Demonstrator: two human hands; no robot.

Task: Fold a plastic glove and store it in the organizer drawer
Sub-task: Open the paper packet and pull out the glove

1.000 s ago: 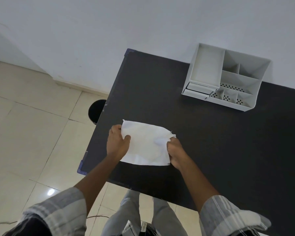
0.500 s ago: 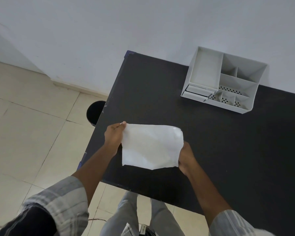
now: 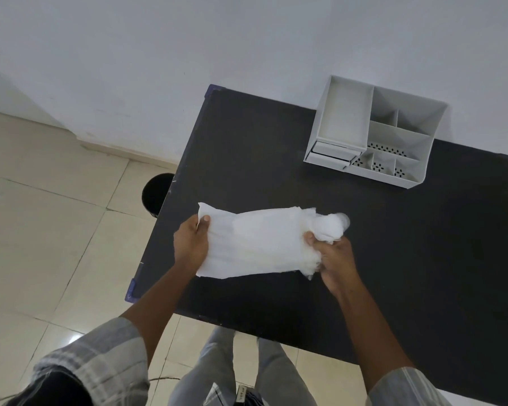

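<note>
A thin white plastic glove [image 3: 255,243] is stretched flat just above the black table [image 3: 393,244], near its front left part. My left hand [image 3: 191,244] pinches the glove's left edge, thumb on top. My right hand [image 3: 333,257] grips the right end, where the plastic is bunched and crumpled. The white desk organizer [image 3: 372,133] stands at the back of the table against the wall; its small drawer [image 3: 331,152] sits at the lower left front, and I cannot tell if it is pulled out a little.
The table's left edge and front edge drop to a tiled floor. A black round bin [image 3: 156,193] stands on the floor by the left edge. A white wall runs right behind the organizer. My legs are below the front edge.
The glove has been pulled out wider between my hands. My right hand moved right and now bunches the glove's right end; my left hand stayed at the left edge.
</note>
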